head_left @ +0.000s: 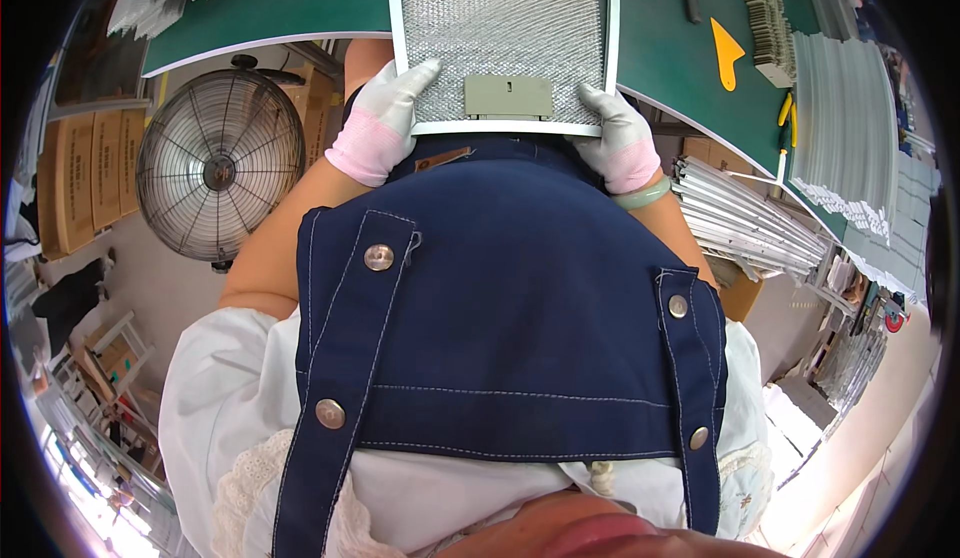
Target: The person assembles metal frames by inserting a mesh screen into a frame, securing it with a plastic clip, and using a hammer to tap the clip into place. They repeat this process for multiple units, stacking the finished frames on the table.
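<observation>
A metal mesh filter panel [505, 23] with a pale metal frame lies in front of me, its near edge close to my waist and its far end cut off by the picture's top. A grey-green rectangular plate [508, 98], perhaps a latch, sits at the middle of its near edge. My left hand [385, 113], in a white and pink glove, is closed on the near left corner, thumb over the mesh. On the near right corner, my gloved right hand [618, 138] grips the frame in the same way. The fingers under the panel are hidden.
The green worktable [290, 3] extends to both sides. On its right lie a yellow scraper [726, 55], yellow-handled pliers [787, 123], a row of grey-green parts [767, 28] and stacked metal strips [840, 128]. A floor fan [220, 163] stands at left, near cardboard boxes [90, 173].
</observation>
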The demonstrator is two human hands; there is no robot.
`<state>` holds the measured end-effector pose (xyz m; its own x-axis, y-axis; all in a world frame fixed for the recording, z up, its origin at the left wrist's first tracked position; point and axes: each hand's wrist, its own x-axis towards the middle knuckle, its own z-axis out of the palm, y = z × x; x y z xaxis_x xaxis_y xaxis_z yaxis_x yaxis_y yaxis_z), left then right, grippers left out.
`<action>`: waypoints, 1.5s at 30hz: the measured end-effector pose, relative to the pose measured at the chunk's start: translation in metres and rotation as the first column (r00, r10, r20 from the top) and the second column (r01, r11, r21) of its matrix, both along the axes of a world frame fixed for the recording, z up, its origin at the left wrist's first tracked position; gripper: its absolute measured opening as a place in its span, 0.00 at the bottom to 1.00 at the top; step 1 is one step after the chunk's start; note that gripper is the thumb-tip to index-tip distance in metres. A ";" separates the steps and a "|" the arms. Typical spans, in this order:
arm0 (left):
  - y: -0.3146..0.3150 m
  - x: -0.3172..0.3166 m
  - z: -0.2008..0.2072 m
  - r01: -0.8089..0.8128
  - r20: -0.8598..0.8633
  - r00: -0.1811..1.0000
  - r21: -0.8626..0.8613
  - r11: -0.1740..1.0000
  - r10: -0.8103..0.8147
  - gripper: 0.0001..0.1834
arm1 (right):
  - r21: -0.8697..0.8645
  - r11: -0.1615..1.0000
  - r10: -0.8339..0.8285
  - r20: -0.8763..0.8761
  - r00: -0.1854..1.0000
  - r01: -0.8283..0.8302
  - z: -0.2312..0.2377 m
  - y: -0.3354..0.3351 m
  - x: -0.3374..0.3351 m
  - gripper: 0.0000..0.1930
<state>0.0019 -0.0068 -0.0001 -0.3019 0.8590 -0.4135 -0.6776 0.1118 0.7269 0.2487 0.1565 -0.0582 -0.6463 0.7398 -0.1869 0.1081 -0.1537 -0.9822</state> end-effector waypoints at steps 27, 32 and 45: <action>0.006 -0.008 0.013 0.066 0.011 0.998 -0.173 0.983 -0.065 0.18 | -0.664 0.743 -0.044 0.085 0.995 0.089 0.082 -0.018 -0.024 0.11; 0.014 -0.012 0.023 0.003 0.095 0.995 -0.167 0.986 0.013 0.16 | -0.747 0.665 0.032 0.020 0.999 -0.006 0.067 -0.008 -0.014 0.11; -0.001 -0.005 0.025 0.058 0.132 0.991 -0.154 0.986 -0.038 0.19 | -0.698 0.716 -0.054 -0.090 0.994 -0.024 0.071 -0.014 -0.009 0.11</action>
